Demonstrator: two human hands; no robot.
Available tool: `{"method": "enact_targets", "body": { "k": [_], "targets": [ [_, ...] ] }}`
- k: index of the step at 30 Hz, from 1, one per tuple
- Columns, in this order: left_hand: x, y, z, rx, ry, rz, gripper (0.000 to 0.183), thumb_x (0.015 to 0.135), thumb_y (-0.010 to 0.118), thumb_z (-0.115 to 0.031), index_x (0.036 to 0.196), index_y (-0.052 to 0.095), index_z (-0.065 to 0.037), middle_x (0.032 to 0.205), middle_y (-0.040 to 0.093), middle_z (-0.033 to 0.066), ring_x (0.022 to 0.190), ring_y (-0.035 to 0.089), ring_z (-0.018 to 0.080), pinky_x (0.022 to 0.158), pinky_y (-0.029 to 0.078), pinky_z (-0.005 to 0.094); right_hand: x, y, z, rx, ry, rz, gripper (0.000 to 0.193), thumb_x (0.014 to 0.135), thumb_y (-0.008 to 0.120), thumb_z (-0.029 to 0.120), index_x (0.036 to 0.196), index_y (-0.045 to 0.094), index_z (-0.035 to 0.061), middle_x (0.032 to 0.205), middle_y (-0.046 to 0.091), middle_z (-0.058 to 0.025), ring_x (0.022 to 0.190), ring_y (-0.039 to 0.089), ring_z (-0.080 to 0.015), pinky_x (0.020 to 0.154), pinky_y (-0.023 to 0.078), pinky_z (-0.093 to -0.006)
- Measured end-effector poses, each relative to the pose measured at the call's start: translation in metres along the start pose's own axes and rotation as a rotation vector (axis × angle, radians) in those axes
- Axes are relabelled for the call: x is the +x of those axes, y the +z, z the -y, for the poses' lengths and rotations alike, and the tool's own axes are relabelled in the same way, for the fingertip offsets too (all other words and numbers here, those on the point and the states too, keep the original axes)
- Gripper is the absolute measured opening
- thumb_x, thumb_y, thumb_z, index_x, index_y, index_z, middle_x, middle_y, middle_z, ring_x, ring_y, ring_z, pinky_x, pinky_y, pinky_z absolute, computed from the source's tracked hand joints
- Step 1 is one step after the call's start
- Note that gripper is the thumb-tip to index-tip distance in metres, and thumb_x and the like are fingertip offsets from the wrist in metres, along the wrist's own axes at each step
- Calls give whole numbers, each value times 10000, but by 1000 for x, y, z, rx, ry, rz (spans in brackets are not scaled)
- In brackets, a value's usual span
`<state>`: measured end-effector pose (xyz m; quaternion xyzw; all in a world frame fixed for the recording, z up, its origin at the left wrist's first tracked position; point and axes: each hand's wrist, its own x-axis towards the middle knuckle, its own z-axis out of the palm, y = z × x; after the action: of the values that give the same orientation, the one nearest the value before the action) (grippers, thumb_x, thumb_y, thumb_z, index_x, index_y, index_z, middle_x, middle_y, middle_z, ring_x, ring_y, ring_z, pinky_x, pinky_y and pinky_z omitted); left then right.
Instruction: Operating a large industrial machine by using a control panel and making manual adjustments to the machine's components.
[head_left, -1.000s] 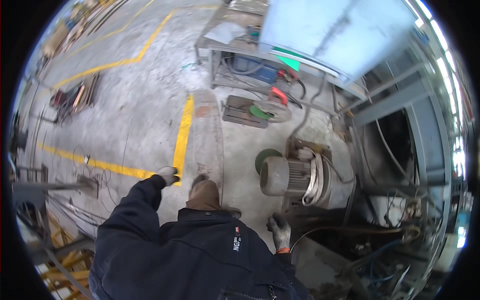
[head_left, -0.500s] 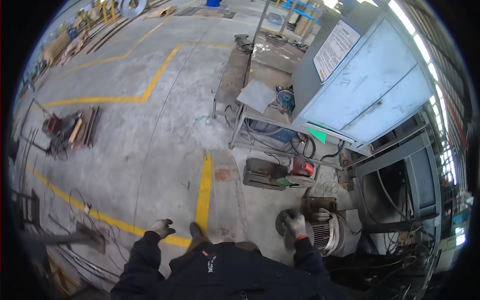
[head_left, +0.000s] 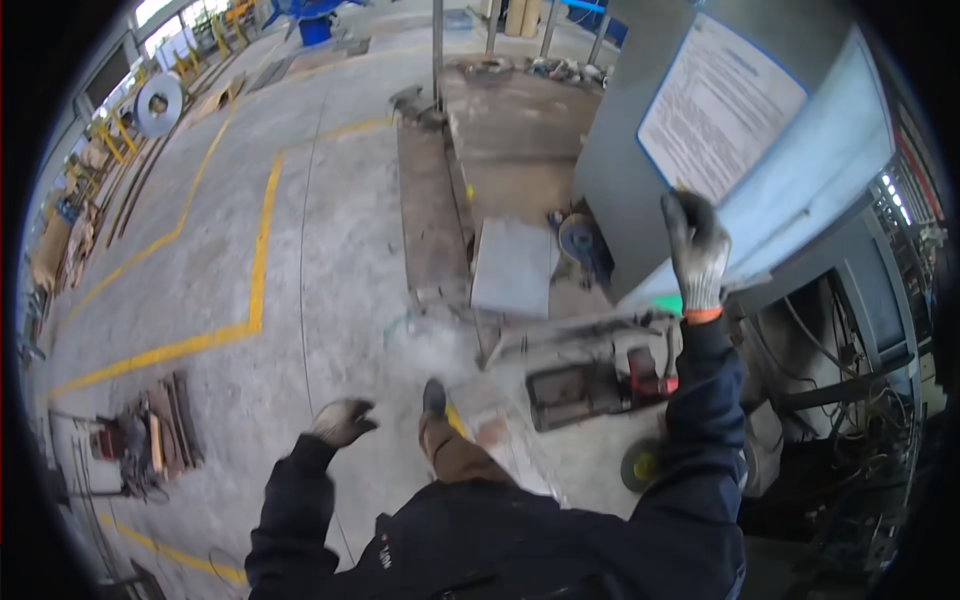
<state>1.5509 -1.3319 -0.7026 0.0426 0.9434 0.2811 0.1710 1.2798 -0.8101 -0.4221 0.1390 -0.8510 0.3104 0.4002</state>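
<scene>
My left hand (head_left: pixel 345 421), in a light work glove with dark fingers, hangs over the concrete floor. Its fingers are loosely bent and apart, with nothing in them. My right hand (head_left: pixel 694 245), gloved the same way with an orange cuff band, is raised in front of the grey metal cabinet (head_left: pixel 625 150). Its fingers point up, partly curled with a gap between them, and no held thing shows. Just beyond them is a printed sheet (head_left: pixel 722 105) with a blue border on the cabinet's side. Whether the fingertips touch the cabinet, I cannot tell.
Left of the cabinet stands a workbench (head_left: pixel 520 150) bearing a grey plate (head_left: pixel 512 268) and an angle grinder (head_left: pixel 583 245). Below it is a blurred machine with a red part (head_left: pixel 648 372). A green disc (head_left: pixel 643 465) lies near my right arm. Scrap metal (head_left: pixel 172 425) is on the left floor.
My right hand has left the round wheel of the motor-like machine and risen to the cabinet. I have stepped forward, and the bench and cabinet appear closer. My left hand stays low and open.
</scene>
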Motion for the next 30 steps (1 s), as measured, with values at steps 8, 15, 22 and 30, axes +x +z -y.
{"method": "enact_targets", "body": {
  "k": [8, 15, 22, 30],
  "targets": [
    [113, -150, 198, 119, -329, 89, 522, 773, 881, -403, 1146, 763, -57, 1009, 778, 200, 991, 741, 369, 909, 586, 441, 329, 145, -36, -605, -358, -187, 434, 916, 757, 290, 1295, 677, 94, 1273, 703, -156, 1222, 634, -352, 1045, 496, -470],
    [421, -294, 229, 193, -343, 297, 541, 760, 888, -392, 1154, 756, -46, 1043, 775, 202, 1012, 736, 369, 930, 580, 447, 460, 199, -113, -1325, -206, -144, 553, 931, 735, 394, 1392, 608, 116, 1259, 695, -170, 1227, 621, -370, 1074, 480, -495],
    [724, -394, 277, 456, 2, 577, 559, 754, 866, -472, 1156, 764, -97, 1153, 753, 218, 1099, 712, 364, 974, 566, 462, 482, 215, -137, -1370, -167, -204, 273, 946, 743, 256, 1164, 703, 97, 1151, 699, -152, 1061, 654, -390, 1006, 481, -516],
    [957, -637, 12, 225, 285, 478, 534, 802, 797, -405, 1174, 756, -26, 1127, 750, 245, 1094, 707, 403, 969, 559, 453, 521, 240, -90, -1183, 328, -290, 166, 897, 781, 131, 1023, 684, 83, 970, 674, -110, 953, 619, -337, 919, 456, -512]
  ]
}}
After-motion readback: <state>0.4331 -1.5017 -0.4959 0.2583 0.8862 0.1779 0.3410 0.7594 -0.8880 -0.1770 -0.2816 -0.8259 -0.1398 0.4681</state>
